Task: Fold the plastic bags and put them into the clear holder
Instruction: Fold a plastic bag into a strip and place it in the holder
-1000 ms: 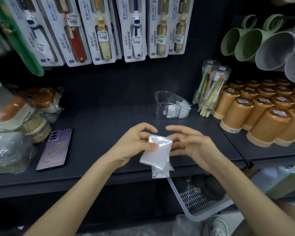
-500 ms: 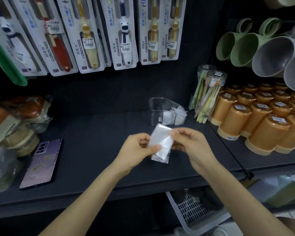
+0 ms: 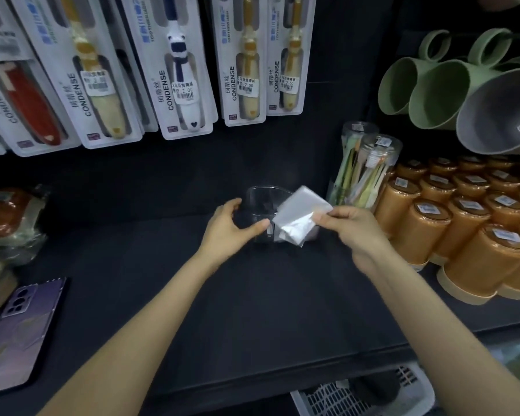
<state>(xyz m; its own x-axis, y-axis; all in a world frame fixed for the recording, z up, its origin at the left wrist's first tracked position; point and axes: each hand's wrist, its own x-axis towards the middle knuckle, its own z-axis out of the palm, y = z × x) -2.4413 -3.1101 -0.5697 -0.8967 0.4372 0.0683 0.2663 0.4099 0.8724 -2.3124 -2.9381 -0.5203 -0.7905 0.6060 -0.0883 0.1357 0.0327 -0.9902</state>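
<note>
A folded clear plastic bag (image 3: 300, 216) is pinched at its right edge by my right hand (image 3: 350, 229), held tilted just over the right side of the clear holder (image 3: 260, 195). The holder stands on the dark shelf (image 3: 192, 295) toward the back. My left hand (image 3: 227, 229) grips the holder's left side, thumb along its front and fingers curled behind. The bag and my hands hide most of what is inside the holder.
Rows of orange lidded cups (image 3: 463, 223) fill the right side. A clear jar of toothbrushes (image 3: 364, 169) stands just right of the holder. A purple phone (image 3: 21, 331) lies at left beside wrapped goods (image 3: 9, 220). Packaged toothbrushes (image 3: 177, 70) hang above.
Both hands moved forward from the shelf's front to the holder. The left hand let go of the bag and took the holder; the right hand carried the bag over it.
</note>
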